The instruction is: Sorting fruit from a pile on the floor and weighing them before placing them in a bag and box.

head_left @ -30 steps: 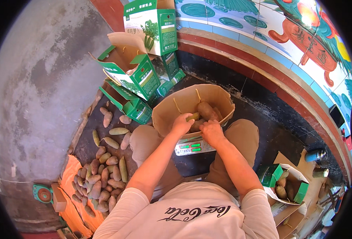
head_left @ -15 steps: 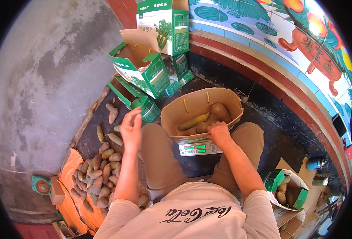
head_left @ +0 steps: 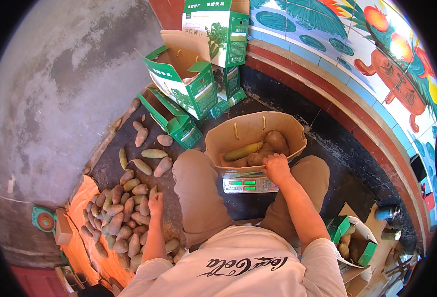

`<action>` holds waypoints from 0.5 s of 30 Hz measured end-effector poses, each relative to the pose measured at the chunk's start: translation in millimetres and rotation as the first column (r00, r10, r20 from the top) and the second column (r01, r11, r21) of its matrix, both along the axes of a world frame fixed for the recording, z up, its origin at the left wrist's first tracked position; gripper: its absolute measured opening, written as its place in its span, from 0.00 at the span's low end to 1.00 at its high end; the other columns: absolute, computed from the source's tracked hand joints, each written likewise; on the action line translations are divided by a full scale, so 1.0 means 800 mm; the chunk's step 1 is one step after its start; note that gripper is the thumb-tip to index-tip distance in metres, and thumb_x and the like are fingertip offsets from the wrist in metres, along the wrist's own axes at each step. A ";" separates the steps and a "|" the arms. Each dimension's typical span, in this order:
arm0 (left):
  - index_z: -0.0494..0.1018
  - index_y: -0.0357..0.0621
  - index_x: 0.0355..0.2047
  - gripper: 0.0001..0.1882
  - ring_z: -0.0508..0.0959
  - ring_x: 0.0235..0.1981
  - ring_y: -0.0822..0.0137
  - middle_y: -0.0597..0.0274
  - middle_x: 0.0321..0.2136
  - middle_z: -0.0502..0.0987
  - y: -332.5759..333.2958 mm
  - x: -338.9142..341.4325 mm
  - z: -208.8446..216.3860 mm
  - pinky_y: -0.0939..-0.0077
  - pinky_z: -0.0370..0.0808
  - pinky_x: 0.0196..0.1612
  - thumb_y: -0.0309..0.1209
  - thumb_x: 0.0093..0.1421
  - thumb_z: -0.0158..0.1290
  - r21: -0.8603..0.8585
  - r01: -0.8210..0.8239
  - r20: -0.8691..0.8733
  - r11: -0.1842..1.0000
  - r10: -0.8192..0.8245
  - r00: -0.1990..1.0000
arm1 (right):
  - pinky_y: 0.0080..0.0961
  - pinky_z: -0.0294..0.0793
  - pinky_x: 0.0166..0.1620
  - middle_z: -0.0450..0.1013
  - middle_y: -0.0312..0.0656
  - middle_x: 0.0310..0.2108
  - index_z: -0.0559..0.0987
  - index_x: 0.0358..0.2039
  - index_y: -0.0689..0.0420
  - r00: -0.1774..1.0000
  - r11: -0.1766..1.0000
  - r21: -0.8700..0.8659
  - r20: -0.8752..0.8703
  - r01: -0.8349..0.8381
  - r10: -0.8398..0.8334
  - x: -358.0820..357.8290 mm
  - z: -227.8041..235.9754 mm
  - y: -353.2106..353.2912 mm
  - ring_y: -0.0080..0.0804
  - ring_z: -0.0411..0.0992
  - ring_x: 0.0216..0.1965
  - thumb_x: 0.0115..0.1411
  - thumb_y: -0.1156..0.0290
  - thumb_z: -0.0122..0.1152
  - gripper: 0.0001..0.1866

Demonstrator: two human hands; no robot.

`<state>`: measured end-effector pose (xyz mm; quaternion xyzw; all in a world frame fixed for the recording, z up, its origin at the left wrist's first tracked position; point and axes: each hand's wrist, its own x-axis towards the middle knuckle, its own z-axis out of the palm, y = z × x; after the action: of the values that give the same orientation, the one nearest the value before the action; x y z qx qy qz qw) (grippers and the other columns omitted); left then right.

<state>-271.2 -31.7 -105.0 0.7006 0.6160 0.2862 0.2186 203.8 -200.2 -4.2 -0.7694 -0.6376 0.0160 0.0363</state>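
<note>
Left of the person's knees, in the head view, the left hand [head_left: 156, 203] has dropped from its raised place of 0.5 s ago to the right edge of the heap of brown and green elongated roots [head_left: 114, 225], lower left of the frame. It now lies over a slim green root [head_left: 153, 190], whose tip shows just above the knuckles; I cannot tell whether the fingers have closed on it.

At centre, the right hand [head_left: 277, 167] is at the near rim of the open, tan-lined cardboard box [head_left: 250, 130], fingers bent over the edge; whether it pinches the rim is unclear. Inside lie a long yellow-green root [head_left: 243, 151] and several rounded brown roots [head_left: 277, 141]. Beneath shows a silver scale with green-lit displays [head_left: 250, 184].

My judgement: picking a root from the heap is the step in hand, and the next move calls for a secure left-hand hold and a clean lift.
</note>
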 end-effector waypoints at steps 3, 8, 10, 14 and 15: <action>0.74 0.35 0.28 0.16 0.73 0.18 0.69 0.61 0.17 0.73 -0.017 -0.020 -0.032 0.76 0.69 0.24 0.39 0.59 0.48 -0.445 -0.103 0.234 0.889 0.227 0.945 | 0.32 0.65 0.38 0.72 0.34 0.25 0.76 0.24 0.50 0.999 0.994 0.109 0.038 -0.021 0.016 0.002 -0.005 -0.004 0.33 0.70 0.34 0.41 0.61 0.67 0.11; 0.69 0.41 0.19 0.21 0.65 0.09 0.72 0.66 0.10 0.65 -0.059 0.013 0.023 0.81 0.59 0.13 0.44 0.62 0.42 -0.589 -0.231 0.391 0.775 0.522 0.758 | 0.31 0.65 0.38 0.71 0.35 0.25 0.76 0.24 0.51 0.999 0.994 0.101 0.037 -0.029 0.025 0.003 -0.006 -0.006 0.34 0.70 0.34 0.40 0.61 0.67 0.12; 0.67 0.42 0.18 0.21 0.63 0.09 0.73 0.67 0.09 0.63 -0.059 0.015 0.043 0.81 0.58 0.13 0.44 0.62 0.42 -0.561 -0.231 0.467 0.795 0.534 0.705 | 0.32 0.65 0.37 0.71 0.36 0.25 0.76 0.24 0.51 0.998 0.995 0.086 0.047 -0.044 0.040 0.001 0.001 -0.003 0.34 0.69 0.34 0.40 0.62 0.68 0.12; 0.62 0.47 0.16 0.23 0.56 0.08 0.76 0.71 0.08 0.57 -0.066 0.059 0.146 0.82 0.52 0.12 0.45 0.64 0.40 -0.418 -0.131 0.721 0.899 0.416 0.553 | 0.34 0.65 0.41 0.72 0.40 0.28 0.77 0.28 0.55 0.989 0.967 0.236 -0.088 -0.095 0.119 -0.007 0.018 0.000 0.38 0.69 0.37 0.42 0.63 0.67 0.14; 0.62 0.47 0.16 0.23 0.55 0.08 0.77 0.72 0.08 0.55 -0.065 0.069 0.170 0.82 0.51 0.13 0.45 0.64 0.39 -0.363 -0.045 0.806 0.931 0.338 0.485 | 0.34 0.65 0.43 0.72 0.41 0.30 0.77 0.31 0.56 0.976 0.924 0.371 -0.148 -0.096 0.161 -0.011 0.024 0.001 0.38 0.69 0.38 0.44 0.64 0.66 0.14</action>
<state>-215.7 -83.4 30.8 0.3513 0.5362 0.5229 0.5619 195.2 -199.4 15.2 -0.7015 -0.6731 -0.0312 0.2322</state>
